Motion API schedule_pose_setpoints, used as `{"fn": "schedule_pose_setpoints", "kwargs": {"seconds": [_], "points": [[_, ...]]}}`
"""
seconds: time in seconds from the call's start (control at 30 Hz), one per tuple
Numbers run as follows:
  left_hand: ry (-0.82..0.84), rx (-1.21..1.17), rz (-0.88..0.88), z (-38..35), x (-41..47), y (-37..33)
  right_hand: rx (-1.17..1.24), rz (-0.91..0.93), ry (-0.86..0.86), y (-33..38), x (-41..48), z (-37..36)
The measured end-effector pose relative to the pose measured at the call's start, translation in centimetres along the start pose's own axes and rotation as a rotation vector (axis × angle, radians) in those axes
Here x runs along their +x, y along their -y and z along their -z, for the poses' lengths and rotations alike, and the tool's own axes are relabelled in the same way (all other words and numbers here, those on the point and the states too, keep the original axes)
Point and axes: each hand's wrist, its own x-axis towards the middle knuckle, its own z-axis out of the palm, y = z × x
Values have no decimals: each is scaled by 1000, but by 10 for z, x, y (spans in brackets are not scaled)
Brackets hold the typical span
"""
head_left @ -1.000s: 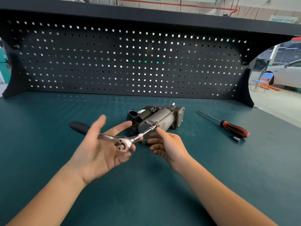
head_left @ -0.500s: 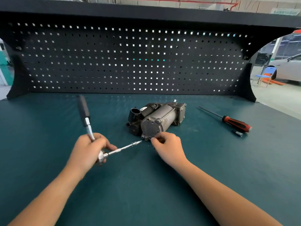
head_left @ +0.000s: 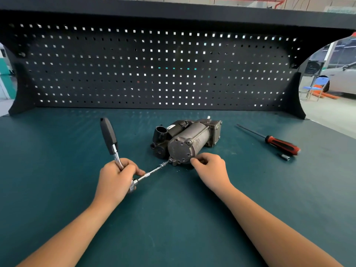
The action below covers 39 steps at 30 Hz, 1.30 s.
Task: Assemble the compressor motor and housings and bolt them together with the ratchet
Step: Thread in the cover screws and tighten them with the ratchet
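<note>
Left hand [head_left: 115,178] wrapped tight round the ratchet [head_left: 108,135] shank by its head, black handle pointing away. Extension tip sits on the end cap [head_left: 179,149] lower-left bolt. Right hand [head_left: 210,168] fingers curled, pinching the cap's lower edge. Compressor [head_left: 192,137] lies on the surface [head_left: 173,218] just beyond both hands.

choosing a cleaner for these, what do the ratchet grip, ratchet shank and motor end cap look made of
The ratchet grip is matte black with no glints, probably rubber or plastic. The ratchet shank shows bright mirror highlights, likely chromed steel. The motor end cap is dull grey-brown and slightly grainy, so apparently cast metal, perhaps aluminium.
</note>
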Motion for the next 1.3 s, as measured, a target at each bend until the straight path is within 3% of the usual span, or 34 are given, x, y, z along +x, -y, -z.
{"fn": "schedule_pose_setpoints", "kwargs": {"seconds": [0.27,0.53,1.0,1.3], "points": [[35,30,-9,2,1,4,0,-24,12,-2,2,-1],[66,276,-170,-7,-8,4,27,-37,7,-1,1,0],[-32,111,-89,-4,-6,1,24,-34,25,0,1,-1],[78,23,51,-3,-4,6,31,-20,28,-1,0,-2]]}}
